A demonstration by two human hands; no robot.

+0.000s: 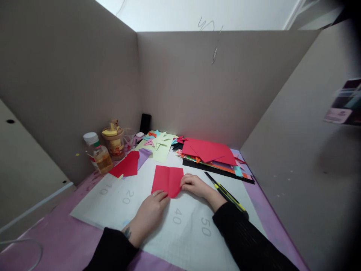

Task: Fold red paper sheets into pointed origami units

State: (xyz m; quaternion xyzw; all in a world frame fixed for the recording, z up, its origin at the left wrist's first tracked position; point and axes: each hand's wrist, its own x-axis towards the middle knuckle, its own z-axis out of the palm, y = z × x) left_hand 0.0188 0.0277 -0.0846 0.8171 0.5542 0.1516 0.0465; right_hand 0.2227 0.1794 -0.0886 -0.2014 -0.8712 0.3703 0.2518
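Observation:
A red sheet of paper [168, 177] lies on the white numbered mat, with an upright crease down its middle. At its lower edge my left hand [153, 206] has its fingers closed on the paper, thumb out of sight. My right hand [194, 185] holds the right edge in curled fingers, and the lower right corner bends up a little. Close to my right forearm is a yellow and black utility knife [229, 196], part of it behind the sleeve.
A stack of coloured paper [211, 152] sits back right. Folded paper stars [160, 141] lie at the back. On the left are a bottle [101, 158], a brown cup [115, 145] and a red paper piece [125, 165]. Grey panels [220, 82] enclose the table.

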